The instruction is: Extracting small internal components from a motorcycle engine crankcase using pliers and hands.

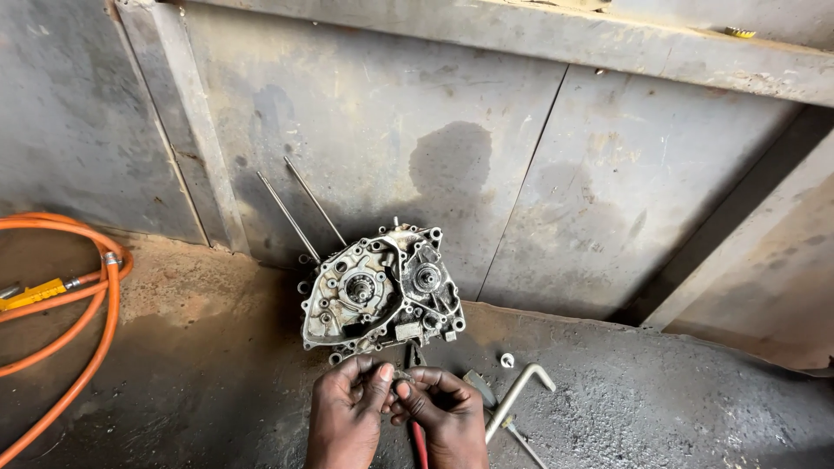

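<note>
- Both hands meet just in front of the engine crankcase: the left hand and right hand pinch a small part between thumbs and fingertips. It is too small to identify.
- The small part could slip from the greasy-looking fingers and vanish on the dark, gritty floor, where it would be hard to spot.
- The crankcase stands tilted near the metal wall; a knock from either hand could tip it.
- Two long studs slant up from the case towards the wall and could catch a sleeve or wrist reaching over.
- To the right lie a bent L-shaped wrench and a small washer; a sweeping hand could scatter them.
- The orange hose loops along the floor's left side; open room lies between it and the case, and at far right.
</note>
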